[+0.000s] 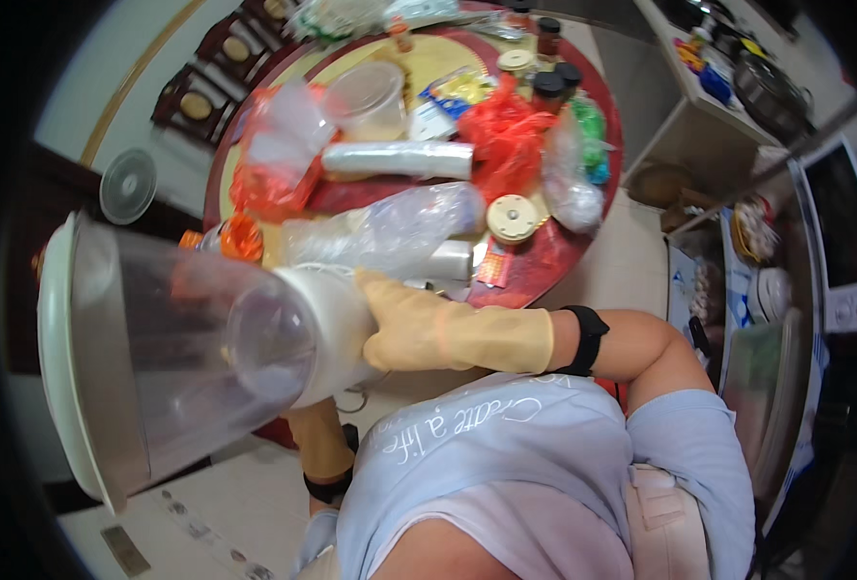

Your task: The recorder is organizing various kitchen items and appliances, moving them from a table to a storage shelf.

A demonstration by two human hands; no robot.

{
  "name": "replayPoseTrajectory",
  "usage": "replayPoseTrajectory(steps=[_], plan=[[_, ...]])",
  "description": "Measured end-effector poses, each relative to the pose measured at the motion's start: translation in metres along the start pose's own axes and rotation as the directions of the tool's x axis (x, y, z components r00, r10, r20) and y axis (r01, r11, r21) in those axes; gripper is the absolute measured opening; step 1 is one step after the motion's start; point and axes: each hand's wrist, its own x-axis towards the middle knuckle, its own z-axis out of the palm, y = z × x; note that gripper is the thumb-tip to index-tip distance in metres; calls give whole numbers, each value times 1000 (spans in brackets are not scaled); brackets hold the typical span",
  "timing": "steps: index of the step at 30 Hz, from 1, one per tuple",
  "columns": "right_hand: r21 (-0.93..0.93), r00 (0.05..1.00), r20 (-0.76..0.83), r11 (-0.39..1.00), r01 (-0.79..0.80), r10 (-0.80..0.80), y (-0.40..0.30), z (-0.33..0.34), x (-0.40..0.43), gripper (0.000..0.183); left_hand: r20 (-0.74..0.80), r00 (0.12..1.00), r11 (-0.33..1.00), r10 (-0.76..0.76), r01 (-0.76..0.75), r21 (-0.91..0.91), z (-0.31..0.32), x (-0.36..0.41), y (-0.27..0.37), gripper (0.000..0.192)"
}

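A large clear plastic container with a white round base and a pale green rim lies tilted on its side in the air, its wide end to the left. My right hand, in a beige rubber glove, grips the white base from the right. My left hand is hidden behind the container; only its gloved wrist shows below. A round clear part shows inside or through the container wall; which one, I cannot tell.
Beyond stands a round red-and-yellow table with red plastic bags, a plastic-wrap roll, a clear tub, a cream round lid and dark-lidded jars. Wooden chairs stand left; a microwave and shelves are right.
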Motion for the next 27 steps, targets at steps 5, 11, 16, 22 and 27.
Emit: replayPoseTrajectory(steps=[5, 11, 16, 22, 27], plan=[[86, 919, -363, 988, -129, 152, 47, -19, -51, 91, 275, 955, 988, -110, 134, -71, 111, 19, -39, 49], [308, 680, -644, 932, -188, 350, 127, -35, -122, 78, 538, 808, 947, -240, 318, -55, 226, -26, -89, 49], [378, 547, -743, 917, -131, 385, 159, -43, -191, 61, 704, 647, 926, -293, 375, 42, 298, -74, -110, 49], [559, 453, -694, 816, -150, 559, 204, -45, -283, 81, 829, 431, 889, -356, 430, 158, 369, -160, -133, 48], [583, 311, -721, 785, -212, 619, 226, -39, -349, 83, 879, 279, 860, -387, 453, 235, 409, -221, -148, 48]])
